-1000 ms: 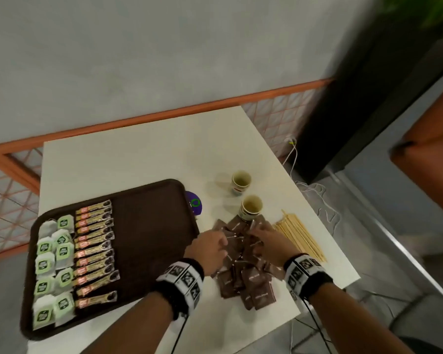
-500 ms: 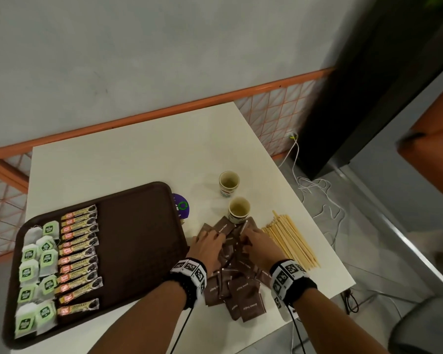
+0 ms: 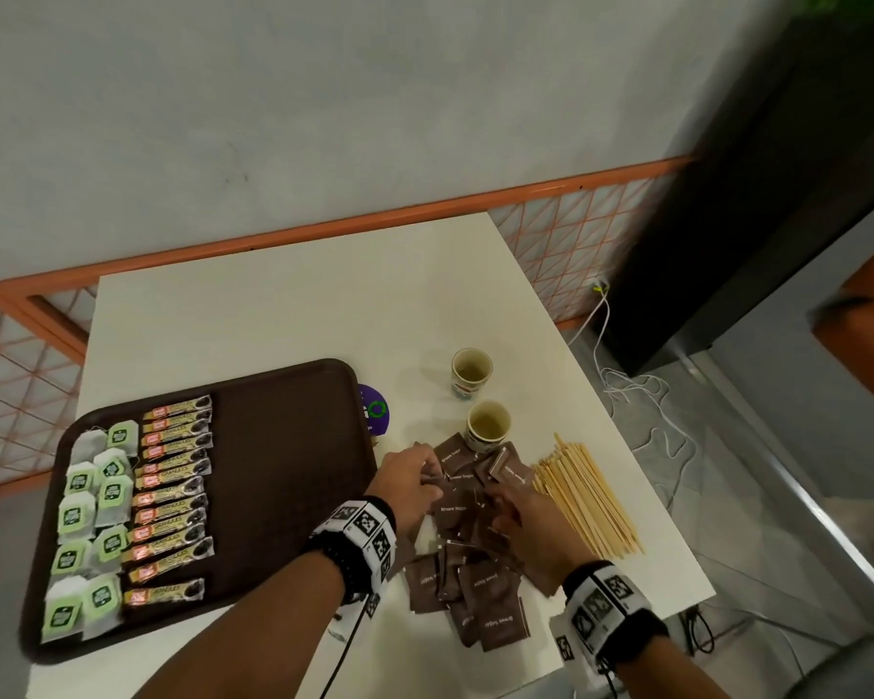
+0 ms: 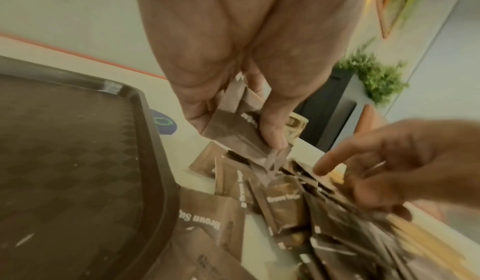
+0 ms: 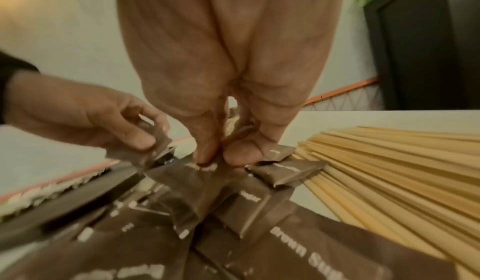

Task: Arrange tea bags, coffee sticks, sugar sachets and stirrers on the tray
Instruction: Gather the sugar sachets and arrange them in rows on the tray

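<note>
Sorting through the sugar sachets (image 3: 468,542), both hands work the brown pile on the desk (image 3: 273,320), between tray (image 3: 293,446) and stirrers (image 3: 584,496). Left hand (image 3: 407,484) pinches a few sachets by their edges; right hand (image 3: 531,522) pinches one by its top seam. Judgement: sachets light, limp, slightly slick paper; best taken at a crimped edge. Counts: tea bags (image 3: 89,522) about twelve, coffee sticks (image 3: 172,496) about thirteen, both on the tray; two cups (image 3: 488,426); sachets and stirrers too overlapped to count.
</note>
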Demonstrator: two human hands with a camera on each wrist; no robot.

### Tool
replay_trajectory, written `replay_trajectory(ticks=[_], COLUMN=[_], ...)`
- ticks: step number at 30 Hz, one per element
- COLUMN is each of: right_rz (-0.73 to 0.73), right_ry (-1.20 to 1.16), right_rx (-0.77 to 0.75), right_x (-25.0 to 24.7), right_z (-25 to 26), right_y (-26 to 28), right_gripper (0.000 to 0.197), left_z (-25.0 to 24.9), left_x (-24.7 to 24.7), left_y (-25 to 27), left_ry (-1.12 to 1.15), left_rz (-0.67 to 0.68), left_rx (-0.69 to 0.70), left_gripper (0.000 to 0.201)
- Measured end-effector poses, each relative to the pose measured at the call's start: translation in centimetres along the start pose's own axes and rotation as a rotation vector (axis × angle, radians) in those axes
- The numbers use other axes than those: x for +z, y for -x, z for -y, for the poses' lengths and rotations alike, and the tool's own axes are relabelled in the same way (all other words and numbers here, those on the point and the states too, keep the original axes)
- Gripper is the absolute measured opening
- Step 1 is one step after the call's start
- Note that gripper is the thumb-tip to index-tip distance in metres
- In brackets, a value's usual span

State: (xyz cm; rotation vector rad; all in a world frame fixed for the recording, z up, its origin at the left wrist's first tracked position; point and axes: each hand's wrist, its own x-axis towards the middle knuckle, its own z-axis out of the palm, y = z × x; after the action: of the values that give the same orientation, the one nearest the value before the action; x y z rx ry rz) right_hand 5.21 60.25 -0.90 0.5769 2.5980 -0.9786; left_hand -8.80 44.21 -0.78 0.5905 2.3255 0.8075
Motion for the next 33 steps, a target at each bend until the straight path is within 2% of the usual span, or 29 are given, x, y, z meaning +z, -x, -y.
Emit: replay_trajectory(ticks=[4, 8, 12, 15, 17, 19, 24, 26, 28, 30, 31, 33], right_rz=[0.083, 0.071, 0.034, 0.021, 0.013, 0.003, -0.061, -0.114, -0.165, -0.108, -0.060, -0.009], right_ry=[0.123, 0.116, 0.051, 0.046, 0.060, 0.040, -0.094, -0.237, -0.453, -0.762, -0.874, -0.894], right_rx=[0.047, 0.060, 0.104, 0.154, 0.164, 0.171, 0.185, 0.181, 0.169, 0.190, 0.192, 0.169], right_x=[1.6, 2.8, 3.4, 3.2, 2.9, 2.4, 0.3, -0.4, -0.4, 0.6, 1.2, 2.6], right_z=[0.1, -0.4, -0.2, 0.7, 1.1, 1.2, 2.4, 3.9, 6.8, 10.6, 12.5, 15.8], right_y=[-1.0, -1.0, -1.8, -2.2, -2.5, -2.7, -2.6, -2.2, -1.8, -1.3, -1.2, -1.2], right_gripper=[0.067, 0.078, 0.070, 0.050, 0.030, 0.019, 0.018, 0.015, 0.013, 0.020, 0.023, 0.027], left_z=[1.1, 2.2, 3.0, 4.3, 5.3, 6.1, 8.1, 8.5, 8.7, 8.8, 8.9, 9.1], left_x=[-1.4, -2.6, -4.7, -6.3, -7.2, -7.9, -9.5, -9.9, -10.2, -10.5, -10.6, -11.0], left_y=[1.7, 3.4, 5.0, 5.8, 6.2, 6.7, 7.4, 7.5, 7.6, 7.7, 7.7, 7.8], left_ry=[0.186, 0.690, 1.148, 1.307, 1.344, 1.323, 1.114, 1.052, 1.013, 1.019, 1.035, 1.061], left_rz=[-0.092, -0.082, 0.106, 0.192, 0.226, 0.249, 0.273, 0.296, 0.289, 0.268, 0.253, 0.224], left_rx=[-0.116, -0.289, -0.355, -0.358, -0.347, -0.336, -0.325, -0.328, -0.308, -0.287, -0.280, -0.265], left_gripper=[0.017, 0.017, 0.018, 0.017, 0.020, 0.023, 0.040, 0.036, 0.023, 0.012, 0.020, 0.035])
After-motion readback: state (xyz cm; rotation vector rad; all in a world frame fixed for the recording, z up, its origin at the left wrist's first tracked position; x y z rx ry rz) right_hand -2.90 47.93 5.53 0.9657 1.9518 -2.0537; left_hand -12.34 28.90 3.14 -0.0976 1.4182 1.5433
